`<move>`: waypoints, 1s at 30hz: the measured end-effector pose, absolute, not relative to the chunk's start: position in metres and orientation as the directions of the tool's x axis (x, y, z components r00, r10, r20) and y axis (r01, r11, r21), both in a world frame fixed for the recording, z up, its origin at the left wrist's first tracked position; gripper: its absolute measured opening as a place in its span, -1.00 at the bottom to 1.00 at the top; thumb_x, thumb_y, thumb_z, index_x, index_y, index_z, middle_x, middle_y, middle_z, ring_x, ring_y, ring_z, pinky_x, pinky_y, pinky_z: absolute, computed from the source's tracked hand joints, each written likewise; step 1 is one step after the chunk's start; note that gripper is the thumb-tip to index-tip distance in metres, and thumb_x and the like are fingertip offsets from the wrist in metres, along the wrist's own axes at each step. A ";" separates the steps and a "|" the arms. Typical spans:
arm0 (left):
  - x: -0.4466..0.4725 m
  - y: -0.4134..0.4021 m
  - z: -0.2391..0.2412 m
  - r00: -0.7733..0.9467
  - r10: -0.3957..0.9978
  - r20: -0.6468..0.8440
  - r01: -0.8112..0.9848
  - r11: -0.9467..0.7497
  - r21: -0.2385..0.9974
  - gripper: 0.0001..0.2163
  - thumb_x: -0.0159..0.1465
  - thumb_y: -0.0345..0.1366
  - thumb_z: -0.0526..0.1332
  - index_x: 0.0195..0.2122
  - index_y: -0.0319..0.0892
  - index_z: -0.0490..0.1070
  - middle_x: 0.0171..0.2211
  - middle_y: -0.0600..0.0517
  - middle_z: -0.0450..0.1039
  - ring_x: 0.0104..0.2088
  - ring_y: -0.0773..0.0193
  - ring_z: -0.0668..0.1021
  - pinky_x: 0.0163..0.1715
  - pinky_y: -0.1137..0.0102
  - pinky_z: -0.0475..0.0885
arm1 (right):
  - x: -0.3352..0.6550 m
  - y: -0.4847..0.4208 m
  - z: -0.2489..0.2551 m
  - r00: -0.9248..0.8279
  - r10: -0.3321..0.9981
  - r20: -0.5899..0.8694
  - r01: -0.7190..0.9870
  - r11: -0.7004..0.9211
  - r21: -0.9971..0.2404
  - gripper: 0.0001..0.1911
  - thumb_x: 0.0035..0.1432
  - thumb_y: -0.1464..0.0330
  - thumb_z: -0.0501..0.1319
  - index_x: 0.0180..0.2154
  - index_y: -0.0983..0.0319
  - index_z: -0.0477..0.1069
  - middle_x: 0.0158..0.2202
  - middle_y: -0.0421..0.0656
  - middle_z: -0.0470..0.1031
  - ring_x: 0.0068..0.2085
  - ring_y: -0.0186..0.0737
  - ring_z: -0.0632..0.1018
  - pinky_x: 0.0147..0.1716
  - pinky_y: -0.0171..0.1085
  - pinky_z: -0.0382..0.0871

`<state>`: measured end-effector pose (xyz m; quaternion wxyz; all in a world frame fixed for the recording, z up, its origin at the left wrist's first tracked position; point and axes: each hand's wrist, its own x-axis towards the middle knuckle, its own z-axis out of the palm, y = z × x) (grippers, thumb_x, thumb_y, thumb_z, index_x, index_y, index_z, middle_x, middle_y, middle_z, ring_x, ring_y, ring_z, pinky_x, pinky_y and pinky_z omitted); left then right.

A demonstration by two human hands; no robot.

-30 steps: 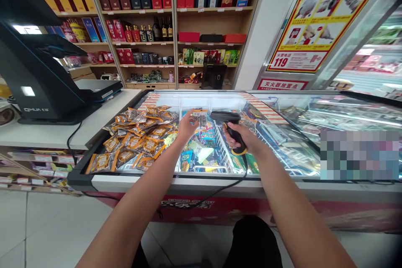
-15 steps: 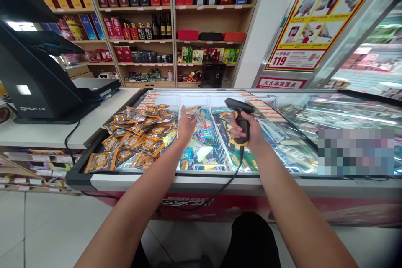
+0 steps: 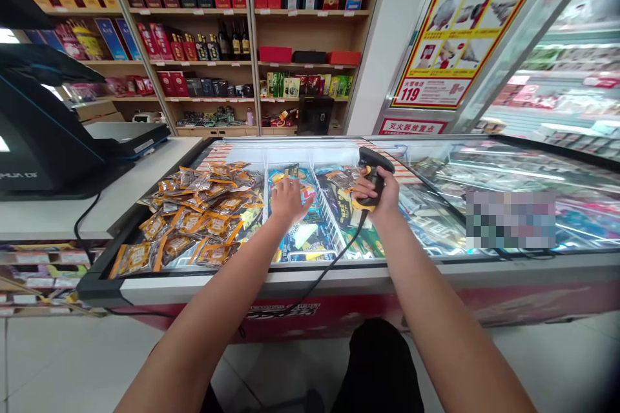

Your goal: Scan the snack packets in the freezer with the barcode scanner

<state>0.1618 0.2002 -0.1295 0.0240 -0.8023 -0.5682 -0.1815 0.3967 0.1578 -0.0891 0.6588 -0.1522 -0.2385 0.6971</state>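
Observation:
My left hand (image 3: 289, 201) hovers over the freezer's glass top with its thumb stretched out and its fingers apart, nothing seen in it. In my right hand (image 3: 386, 197) is a black and yellow barcode scanner (image 3: 374, 174), held by its grip with the head up and tilted left. Its black cable (image 3: 334, 262) hangs across the freezer's front edge. Left of my left hand lies a heap of clear and orange snack packets (image 3: 213, 222). Between my hands, near the scanner, are further snack packets (image 3: 340, 178) of the same look.
Under the glass, white wire baskets (image 3: 330, 213) hold colourful bags. A dark checkout terminal with a scale (image 3: 121, 137) stands on the white counter (image 3: 48, 216) at left. Shelves of boxes and bottles (image 3: 194, 45) line the back wall. The freezer's front edge (image 3: 290, 276) runs before my knees.
The packet by my left fingers is no longer there, and more packets show near the scanner. My left fingers have drawn back from pointing. The scanner has risen slightly. The view has shifted right.

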 end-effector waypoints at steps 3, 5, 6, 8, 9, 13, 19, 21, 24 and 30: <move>0.172 0.208 -0.129 0.474 0.851 0.228 0.845 -0.512 0.154 -0.31 0.44 0.10 0.05 0.45 -0.25 0.20 0.46 -0.26 0.19 0.40 -0.26 0.26 0.37 -0.02 0.19 | 0.397 0.159 -0.089 -0.081 0.992 0.094 -0.859 -0.022 -0.512 -0.73 0.13 0.33 0.37 -0.23 0.16 0.29 -0.64 -0.43 0.17 -0.72 -0.50 0.22 -0.69 -0.43 0.29; 0.178 0.214 -0.128 0.550 0.816 0.178 0.801 -0.576 0.163 -0.37 0.46 0.03 0.02 0.47 -0.16 0.19 0.53 -0.14 0.08 0.48 -0.26 0.15 0.44 -0.09 0.04 | 0.397 0.159 -0.089 -0.083 0.991 0.103 -0.870 -0.021 -0.493 -0.73 0.13 0.34 0.37 -0.23 0.16 0.28 -0.64 -0.43 0.18 -0.72 -0.50 0.22 -0.69 -0.43 0.30; 0.181 0.216 -0.127 0.560 0.814 0.157 0.792 -0.581 0.186 -0.39 0.47 0.01 -0.02 0.47 -0.12 0.19 0.55 -0.11 0.03 0.51 -0.26 0.08 0.46 -0.13 -0.01 | 0.396 0.158 -0.088 -0.086 0.990 0.110 -0.874 -0.022 -0.485 -0.72 0.13 0.34 0.37 -0.22 0.16 0.28 -0.64 -0.43 0.18 -0.72 -0.50 0.23 -0.69 -0.44 0.30; 0.190 0.219 -0.125 0.543 0.830 0.130 0.794 -0.558 0.242 -0.40 0.48 0.03 -0.08 0.47 -0.09 0.20 0.57 -0.12 -0.03 0.54 -0.27 -0.01 0.46 -0.18 -0.05 | 0.395 0.157 -0.088 -0.097 0.988 0.120 -0.879 -0.028 -0.476 -0.70 0.11 0.35 0.39 -0.22 0.17 0.29 -0.64 -0.44 0.18 -0.71 -0.50 0.24 -0.68 -0.44 0.30; 0.195 0.220 -0.125 0.533 0.837 0.122 0.796 -0.545 0.262 -0.38 0.48 0.05 -0.09 0.48 -0.10 0.19 0.57 -0.15 -0.05 0.55 -0.28 -0.03 0.45 -0.19 -0.05 | 0.394 0.157 -0.088 -0.101 0.987 0.121 -0.877 -0.031 -0.479 -0.69 0.09 0.36 0.40 -0.22 0.17 0.29 -0.63 -0.44 0.18 -0.71 -0.51 0.24 -0.68 -0.45 0.30; 0.220 0.218 -0.123 0.561 0.820 0.115 0.765 -0.567 0.306 -0.30 0.46 0.13 -0.08 0.53 -0.12 0.04 0.55 -0.21 -0.01 0.54 -0.24 0.04 0.46 -0.18 -0.04 | 0.391 0.159 -0.087 -0.118 0.986 0.120 -0.861 -0.041 -0.507 -0.64 0.05 0.36 0.43 -0.21 0.19 0.29 -0.64 -0.46 0.16 -0.72 -0.53 0.24 -0.67 -0.45 0.30; 0.220 0.212 -0.109 0.625 0.775 0.091 0.731 -0.622 0.281 -0.22 0.47 0.13 -0.12 0.58 -0.21 -0.19 0.60 -0.13 -0.21 0.55 -0.12 0.04 0.50 0.00 -0.09 | 0.387 0.163 -0.089 -0.188 0.973 0.135 -0.834 -0.086 -0.546 -0.70 0.14 0.33 0.39 -0.18 0.15 0.30 -0.64 -0.45 0.16 -0.72 -0.50 0.22 -0.66 -0.46 0.32; 0.199 0.213 -0.098 0.551 0.831 0.077 0.813 -0.555 0.174 -0.25 0.45 0.10 -0.02 0.56 -0.20 -0.02 0.59 -0.17 -0.14 0.52 -0.20 0.10 0.48 -0.01 -0.05 | 0.387 0.164 -0.090 -0.220 0.966 0.137 -0.820 -0.107 -0.563 -0.73 0.18 0.34 0.36 -0.17 0.14 0.30 -0.63 -0.44 0.17 -0.71 -0.49 0.21 -0.64 -0.45 0.33; 0.147 0.219 -0.071 0.395 0.912 0.115 0.917 -0.398 0.002 -0.37 0.40 0.02 0.12 0.42 -0.19 0.30 0.54 -0.24 0.01 0.50 -0.32 0.10 0.45 -0.11 -0.05 | 0.388 0.165 -0.091 -0.266 0.955 0.129 -0.796 -0.141 -0.589 -0.68 0.12 0.34 0.40 -0.16 0.15 0.32 -0.62 -0.44 0.18 -0.70 -0.50 0.21 -0.62 -0.46 0.35; 0.031 0.236 -0.026 -0.082 0.980 0.181 0.995 0.091 -0.042 -0.35 0.32 0.06 0.23 0.30 -0.29 0.43 0.44 -0.42 0.16 0.41 -0.37 0.20 0.30 -0.10 0.18 | 0.388 0.164 -0.088 -0.240 0.966 0.101 -0.814 -0.143 -0.563 -0.70 0.11 0.38 0.39 -0.16 0.11 0.34 -0.62 -0.39 0.26 -0.70 -0.46 0.23 -0.64 -0.38 0.41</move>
